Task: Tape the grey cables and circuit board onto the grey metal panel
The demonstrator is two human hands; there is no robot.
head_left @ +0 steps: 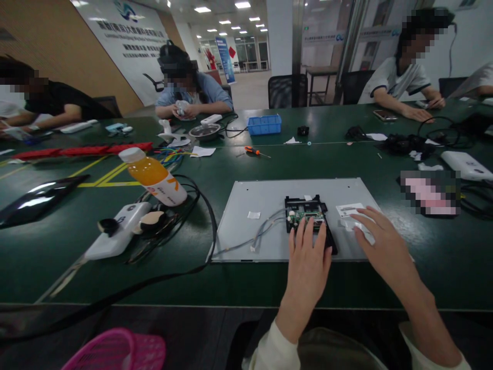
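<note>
In the head view, a flat grey panel (265, 198) lies on the dark green tabletop (239, 282) in front of the person, and on it, right of the middle, sits a black frame (331, 240) carrying a green circuit board (296, 219). The left hand (307, 259) reaches over the near side of the frame, its fingers slightly apart and laid on or just above the board; the exact contact is hard to tell. The right hand (389, 252) is over the right part of the panel, fingers spread apart, their tips beside a white label (349, 209); something pale and clear shows near the tips, too indistinct to name, and whether they touch it cannot be told. Thin grey cables (265, 224) run from the left of the frame across the panel to its near left corner, passing below a small white sticker (253, 215). To the left, a bottle of orange drink (157, 177) leans to one side near a white device (117, 234) and black cables. Beyond the panel lie an orange-and-black screwdriver (252, 150) and, farther off, a blue basket (264, 125) with a metal bowl (205, 132) to its left. Across the tabletop, a person in a blue shirt (215, 92) holds a whitish object, and a pink basket (131, 336) stands below the near edge.
</note>
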